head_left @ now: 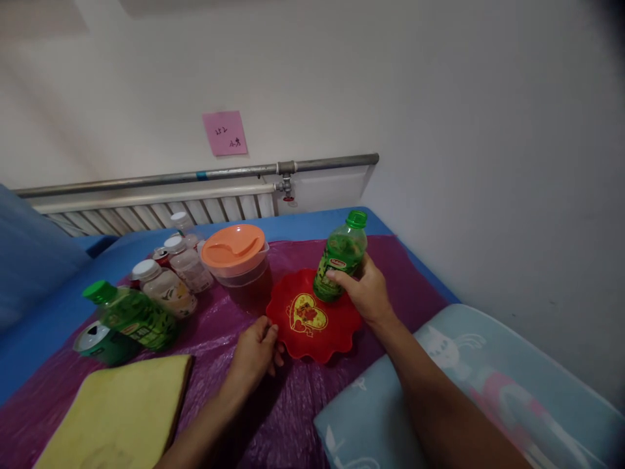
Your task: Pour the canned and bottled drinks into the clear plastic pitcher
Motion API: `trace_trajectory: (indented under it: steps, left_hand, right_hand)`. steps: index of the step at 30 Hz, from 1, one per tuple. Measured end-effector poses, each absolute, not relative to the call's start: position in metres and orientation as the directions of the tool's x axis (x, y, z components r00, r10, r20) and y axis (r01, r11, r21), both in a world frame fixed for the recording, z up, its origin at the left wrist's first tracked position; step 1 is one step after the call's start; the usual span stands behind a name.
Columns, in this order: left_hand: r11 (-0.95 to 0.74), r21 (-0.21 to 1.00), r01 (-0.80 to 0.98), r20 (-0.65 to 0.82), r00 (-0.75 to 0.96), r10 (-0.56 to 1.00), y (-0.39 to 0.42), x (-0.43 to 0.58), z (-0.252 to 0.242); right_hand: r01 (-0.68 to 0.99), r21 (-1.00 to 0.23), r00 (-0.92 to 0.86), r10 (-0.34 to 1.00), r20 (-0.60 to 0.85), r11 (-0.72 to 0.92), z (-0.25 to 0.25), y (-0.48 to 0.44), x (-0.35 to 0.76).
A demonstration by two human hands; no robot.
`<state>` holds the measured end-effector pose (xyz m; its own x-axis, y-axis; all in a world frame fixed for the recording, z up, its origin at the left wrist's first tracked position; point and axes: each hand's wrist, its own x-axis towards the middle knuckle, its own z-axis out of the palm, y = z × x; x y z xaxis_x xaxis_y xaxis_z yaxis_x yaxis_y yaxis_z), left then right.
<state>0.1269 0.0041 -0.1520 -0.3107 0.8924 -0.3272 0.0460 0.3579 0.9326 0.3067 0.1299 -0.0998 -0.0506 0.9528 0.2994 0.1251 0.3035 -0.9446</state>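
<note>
My right hand is wrapped round a green-capped plastic bottle with a green label. The bottle tilts slightly to the right, its base over the red scalloped plate; whether it touches the plate I cannot tell. A yellow heart design marks the plate's middle. At the plate's left rim, the curled fingers of my left hand pinch the edge. Just behind that hand stands a clear pitcher with an orange lid, holding dark liquid.
To the left lie another green bottle, a green can and several white-capped bottles. A yellow board-like pad is at front left, a folded light-blue cloth at right. Purple plastic sheeting covers the blue surface; pipes run along the wall.
</note>
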Motion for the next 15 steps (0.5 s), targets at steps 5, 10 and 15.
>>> trace_trajectory:
  steps: [5,10,15]
  left_hand:
    - [0.395,0.915,0.081,-0.354,-0.31,0.883,0.0,0.129,-0.159]
    - [0.401,0.911,0.092,-0.354,-0.324,0.877,0.011,0.13,-0.168]
    - [0.421,0.9,0.113,-0.366,-0.331,0.87,0.011,0.133,-0.162]
  right_hand:
    - [0.16,-0.943,-0.069,0.957,0.283,0.29,-0.106,0.131,0.304]
    - [0.161,-0.944,-0.069,0.957,0.281,0.289,-0.109,0.133,0.305]
    - [0.171,-0.939,-0.088,0.954,0.286,0.298,-0.107,0.13,0.304]
